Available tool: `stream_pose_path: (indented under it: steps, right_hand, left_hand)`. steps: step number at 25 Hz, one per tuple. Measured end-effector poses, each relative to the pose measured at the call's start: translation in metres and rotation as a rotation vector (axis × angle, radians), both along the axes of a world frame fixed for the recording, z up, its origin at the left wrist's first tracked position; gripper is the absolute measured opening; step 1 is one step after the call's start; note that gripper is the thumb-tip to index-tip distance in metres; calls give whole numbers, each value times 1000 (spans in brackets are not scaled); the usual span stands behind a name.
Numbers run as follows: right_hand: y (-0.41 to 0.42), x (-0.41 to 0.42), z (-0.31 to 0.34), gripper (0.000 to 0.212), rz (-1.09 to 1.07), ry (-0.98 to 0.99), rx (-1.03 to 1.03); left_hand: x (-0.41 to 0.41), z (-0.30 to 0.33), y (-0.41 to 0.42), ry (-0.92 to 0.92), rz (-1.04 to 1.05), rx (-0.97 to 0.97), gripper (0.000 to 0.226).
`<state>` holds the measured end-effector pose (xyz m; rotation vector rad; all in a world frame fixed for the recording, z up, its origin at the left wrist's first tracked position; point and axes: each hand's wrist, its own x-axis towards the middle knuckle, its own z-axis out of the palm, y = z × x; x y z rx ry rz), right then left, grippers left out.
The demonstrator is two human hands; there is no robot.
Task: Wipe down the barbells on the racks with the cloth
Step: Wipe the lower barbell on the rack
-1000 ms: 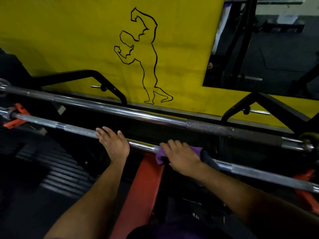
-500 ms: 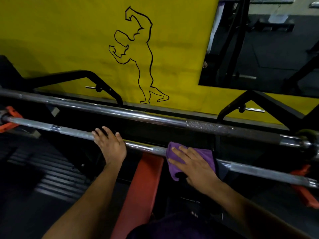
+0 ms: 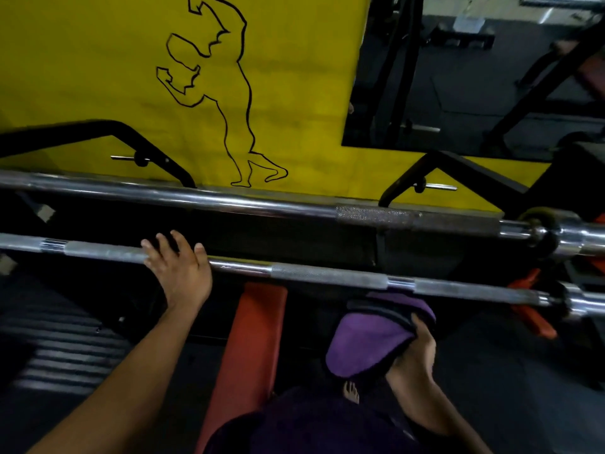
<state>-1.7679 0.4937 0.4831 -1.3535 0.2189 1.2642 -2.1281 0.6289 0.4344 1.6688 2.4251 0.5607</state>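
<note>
Two steel barbells lie across the rack. The near barbell (image 3: pixel 327 275) runs left to right in front of me; the far barbell (image 3: pixel 229 199) sits behind it, closer to the wall. My left hand (image 3: pixel 178 268) rests on the near barbell with its fingers laid over the top. My right hand (image 3: pixel 415 352) grips a purple cloth with a dark edge (image 3: pixel 370 342), bunched up below and clear of the near barbell, not touching it.
A red bench pad (image 3: pixel 252 348) runs toward me under the near barbell. Black rack arms (image 3: pixel 147 142) stand against the yellow wall (image 3: pixel 82 77). Orange rack hooks (image 3: pixel 530 309) hold the barbell's right end. A mirror (image 3: pixel 491 77) fills the upper right.
My right hand has lifted the cloth off the near barbell and pulled it down and toward me, bunching it. My left hand has stayed on the bar.
</note>
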Motion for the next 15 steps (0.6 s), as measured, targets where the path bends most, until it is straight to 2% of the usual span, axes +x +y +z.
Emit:
stream_pose_path:
  steps: [2,6,9,11,15]
  right_hand:
    - [9,-4,-2,40,-162,59,24]
    - [40,-20,7,54,-277,174,90]
    - [71,-45,19,59,-368,273,82]
    - [88,-79,22,56,-424,332,69]
    - [101,-160,4,58,-294,435,131]
  left_hand:
    - [-11,4,1,89,-114,-7,74]
    - [-46,12,9,214,-325,15,77]
    - [-50,13,12,208,-358,7,77]
    - [-49,13,11,212,-357,11,74]
    - [-50,14,13,230,-378,21,70]
